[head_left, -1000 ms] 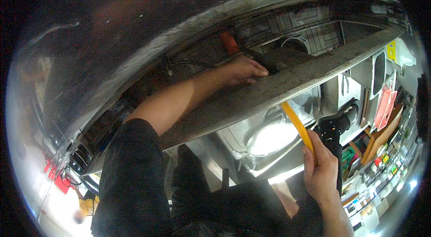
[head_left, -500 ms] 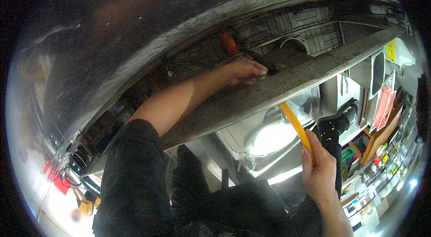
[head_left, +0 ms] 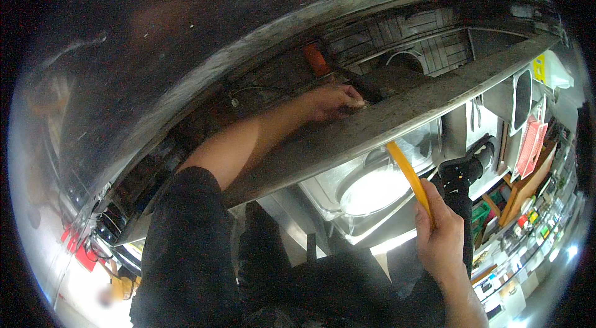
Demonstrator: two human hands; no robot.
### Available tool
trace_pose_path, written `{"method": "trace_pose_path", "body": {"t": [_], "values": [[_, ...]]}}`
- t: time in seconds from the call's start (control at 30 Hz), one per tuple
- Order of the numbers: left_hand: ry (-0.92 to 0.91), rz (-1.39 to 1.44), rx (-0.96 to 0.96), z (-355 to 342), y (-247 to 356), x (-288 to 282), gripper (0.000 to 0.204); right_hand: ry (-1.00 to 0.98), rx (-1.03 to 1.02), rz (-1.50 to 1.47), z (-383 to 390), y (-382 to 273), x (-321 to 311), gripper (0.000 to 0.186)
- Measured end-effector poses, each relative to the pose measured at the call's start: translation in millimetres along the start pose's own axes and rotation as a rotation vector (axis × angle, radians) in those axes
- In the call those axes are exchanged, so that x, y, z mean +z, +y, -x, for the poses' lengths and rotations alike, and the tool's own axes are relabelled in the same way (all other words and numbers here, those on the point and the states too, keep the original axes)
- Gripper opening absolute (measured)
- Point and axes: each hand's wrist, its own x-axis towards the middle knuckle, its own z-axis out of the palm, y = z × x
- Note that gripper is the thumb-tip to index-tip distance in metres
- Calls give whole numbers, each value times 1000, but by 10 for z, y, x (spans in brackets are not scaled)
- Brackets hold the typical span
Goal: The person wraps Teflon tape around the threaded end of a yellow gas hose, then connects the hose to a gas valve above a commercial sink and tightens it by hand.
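Observation:
My left hand reaches over a grimy grey metal ledge into the dark recess behind it. Its fingers are pinched together beside a dark block-like part; whatever lies between the fingertips is too small to make out. Lower right, my right hand is closed around a curved yellow tube. The tube's upper end comes up to the underside of the ledge's near edge. An orange-red piece stands in the recess beyond my left hand.
A large dark curved metal surface hangs over the recess. Below the ledge is shiny metalware with a bright reflection. At right are a red basket, a wooden board and cluttered shelves. Another person shows blurred at lower left.
My left hand has shifted slightly left and its fingers have curled a little more. My right hand keeps its hold on the yellow tube, nearly still.

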Motion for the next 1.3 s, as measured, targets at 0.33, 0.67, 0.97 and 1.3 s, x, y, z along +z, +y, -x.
{"method": "trace_pose_path", "body": {"t": [0.33,0.67,0.97,1.3], "values": [[32,61,-25,-88,69,128,32,12,-13,-7,15,-7,12,45],[-99,54,-82,12,228,-29,42,-7,-7,-11,19,-24,8,45],[-205,156,-81,47,234,-1,40,-33,12,-1,28,-18,5,47],[4,-64,-22,-3,187,82,48,-25,11,5,13,-30,8,47]]}}
